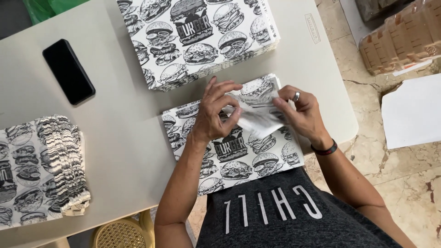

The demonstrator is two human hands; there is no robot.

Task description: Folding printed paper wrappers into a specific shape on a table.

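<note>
Currently: folded paper piece (258, 120) is pinched by left hand (216, 112) grip | also clasped by right hand (301, 115) grip | burger-print sheet (234, 149) is laid beneath on desk (124, 138)

We note the flat paper sheets (239, 151) carry black-and-white burger line drawings on white. The plastic bench (119, 138) is plain pale grey. The slab phone (68, 71) is glossy black. The stone floor (404, 183) is mottled beige. The woven stool (120, 234) is yellow.
</note>
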